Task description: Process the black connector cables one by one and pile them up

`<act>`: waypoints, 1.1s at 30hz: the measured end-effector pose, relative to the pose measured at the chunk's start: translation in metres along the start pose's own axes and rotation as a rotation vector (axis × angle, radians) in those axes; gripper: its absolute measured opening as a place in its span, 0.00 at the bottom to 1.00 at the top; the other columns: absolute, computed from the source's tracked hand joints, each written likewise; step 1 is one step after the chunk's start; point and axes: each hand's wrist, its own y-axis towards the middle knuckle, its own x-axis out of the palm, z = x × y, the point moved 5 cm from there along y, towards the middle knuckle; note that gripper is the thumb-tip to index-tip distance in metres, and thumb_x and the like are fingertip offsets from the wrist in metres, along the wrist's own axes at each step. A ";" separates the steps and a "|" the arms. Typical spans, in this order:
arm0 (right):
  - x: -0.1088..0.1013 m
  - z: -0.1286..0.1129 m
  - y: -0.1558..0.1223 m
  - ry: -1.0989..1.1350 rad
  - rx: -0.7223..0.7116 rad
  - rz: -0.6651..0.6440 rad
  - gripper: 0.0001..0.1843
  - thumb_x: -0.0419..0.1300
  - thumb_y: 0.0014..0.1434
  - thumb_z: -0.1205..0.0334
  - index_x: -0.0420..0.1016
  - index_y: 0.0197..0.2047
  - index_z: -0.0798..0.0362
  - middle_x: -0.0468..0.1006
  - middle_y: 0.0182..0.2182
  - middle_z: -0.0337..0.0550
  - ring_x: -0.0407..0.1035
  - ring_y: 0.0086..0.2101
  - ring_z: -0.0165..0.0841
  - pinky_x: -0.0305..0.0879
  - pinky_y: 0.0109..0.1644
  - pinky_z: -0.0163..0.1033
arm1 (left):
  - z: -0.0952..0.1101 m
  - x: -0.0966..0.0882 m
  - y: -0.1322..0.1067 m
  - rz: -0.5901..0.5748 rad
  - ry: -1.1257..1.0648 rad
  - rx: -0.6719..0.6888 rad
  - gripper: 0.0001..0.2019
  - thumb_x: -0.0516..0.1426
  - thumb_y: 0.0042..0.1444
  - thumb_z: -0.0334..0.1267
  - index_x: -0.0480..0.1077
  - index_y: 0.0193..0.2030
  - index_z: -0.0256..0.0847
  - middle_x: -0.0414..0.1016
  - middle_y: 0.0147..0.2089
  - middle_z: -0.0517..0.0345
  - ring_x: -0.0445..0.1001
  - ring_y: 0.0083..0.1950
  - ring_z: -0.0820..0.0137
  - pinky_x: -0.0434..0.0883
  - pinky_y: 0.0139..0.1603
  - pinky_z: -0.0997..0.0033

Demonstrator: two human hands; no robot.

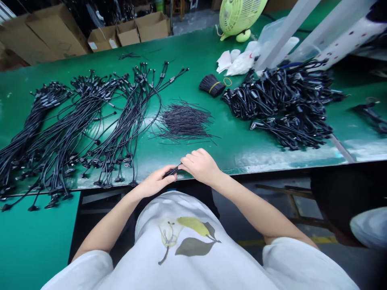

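Close to the table's front edge, my left hand (157,181) is closed around a small bundled black cable (171,172). My right hand (200,166) pinches at the upper right end of that bundle; whether its fingers hold the cable or a thin tie is hidden. Just beyond my hands lies a loose pile of short black twist ties (186,120). Behind it sits a bundle of black ties (211,85) bound with a yellow rubber band. Long black cables with connectors (121,117) spread to the left. A heap of coiled black cables (272,96) lies to the right.
The green table (193,56) runs across the view. At the back stand a yellow-green fan (240,16), white crumpled plastic (242,62) and a slanted white post (286,36). Cardboard boxes (127,32) are beyond the far edge. Another person's sleeve (370,227) shows at the right.
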 end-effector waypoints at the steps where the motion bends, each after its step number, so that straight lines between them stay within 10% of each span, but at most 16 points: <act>1: 0.003 -0.001 -0.003 0.007 0.021 -0.017 0.22 0.47 0.70 0.52 0.72 0.31 0.54 0.69 0.24 0.42 0.59 0.29 0.33 0.47 0.37 0.41 | -0.002 -0.002 -0.001 0.020 0.083 0.001 0.18 0.53 0.62 0.47 0.69 0.55 0.42 0.75 0.44 0.54 0.72 0.44 0.66 0.68 0.49 0.67; 9: 0.010 -0.026 -0.011 0.434 0.108 -0.399 0.11 0.52 0.68 0.58 0.72 0.44 0.54 0.77 0.32 0.42 0.68 0.29 0.32 0.51 0.32 0.36 | 0.005 -0.017 -0.002 0.225 0.438 0.252 0.30 0.60 0.52 0.58 0.70 0.56 0.41 0.76 0.43 0.47 0.72 0.48 0.56 0.63 0.58 0.57; 15: 0.000 -0.017 -0.005 0.026 0.318 -0.024 0.20 0.47 0.70 0.58 0.70 0.56 0.60 0.75 0.31 0.49 0.67 0.32 0.37 0.52 0.37 0.43 | 0.006 -0.024 -0.002 0.498 -0.305 0.190 0.26 0.49 0.63 0.56 0.60 0.62 0.45 0.63 0.65 0.45 0.64 0.65 0.61 0.64 0.62 0.57; 19: 0.014 -0.033 -0.001 0.108 0.270 0.006 0.26 0.48 0.69 0.54 0.63 0.62 0.64 0.73 0.34 0.51 0.65 0.35 0.40 0.56 0.39 0.44 | 0.004 -0.006 0.007 0.578 -0.644 0.170 0.21 0.55 0.61 0.52 0.63 0.55 0.42 0.71 0.59 0.46 0.69 0.61 0.63 0.64 0.63 0.59; 29: 0.022 -0.034 0.011 0.372 0.428 0.054 0.20 0.43 0.71 0.56 0.73 0.51 0.56 0.74 0.36 0.48 0.68 0.34 0.33 0.60 0.34 0.36 | 0.006 0.001 0.008 0.676 -0.642 0.189 0.15 0.60 0.58 0.46 0.64 0.46 0.42 0.67 0.64 0.46 0.62 0.67 0.63 0.58 0.67 0.58; 33: 0.026 -0.022 0.012 0.820 0.550 0.146 0.18 0.47 0.69 0.56 0.74 0.36 0.53 0.73 0.33 0.44 0.69 0.32 0.30 0.65 0.34 0.33 | 0.005 0.006 0.009 0.683 -0.617 0.245 0.15 0.60 0.58 0.47 0.62 0.44 0.42 0.64 0.66 0.45 0.64 0.66 0.63 0.58 0.67 0.56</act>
